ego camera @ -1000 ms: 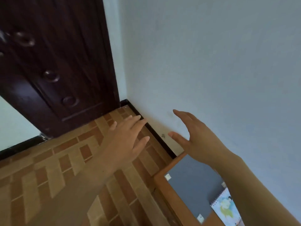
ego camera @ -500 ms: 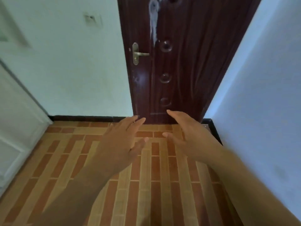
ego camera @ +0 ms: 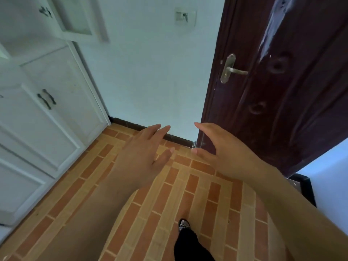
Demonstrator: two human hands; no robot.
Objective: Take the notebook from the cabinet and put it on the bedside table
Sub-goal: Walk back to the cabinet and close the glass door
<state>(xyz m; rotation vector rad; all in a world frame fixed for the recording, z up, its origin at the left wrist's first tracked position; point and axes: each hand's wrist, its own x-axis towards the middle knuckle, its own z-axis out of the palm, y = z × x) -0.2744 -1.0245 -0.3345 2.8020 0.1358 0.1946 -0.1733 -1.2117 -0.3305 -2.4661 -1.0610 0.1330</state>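
A white cabinet [ego camera: 43, 117] with panelled doors and dark handles fills the left side; its lower doors are shut. My left hand [ego camera: 143, 153] is held out over the tiled floor, fingers spread, holding nothing. My right hand [ego camera: 224, 149] hovers beside it in front of the dark door, also empty with fingers apart. Both hands are well to the right of the cabinet. No notebook and no bedside table are in view.
A dark brown door [ego camera: 278, 87] with a brass lever handle [ego camera: 230, 68] stands at the right. A pale wall with a switch plate [ego camera: 185, 16] lies ahead. The floor [ego camera: 169, 200] is orange-brown tile. My foot [ego camera: 184, 226] shows at the bottom.
The view has swung left, away from the bedside table and the notebook on it, past the door, and the white cabinet has come into sight. Both hands stay empty and spread.
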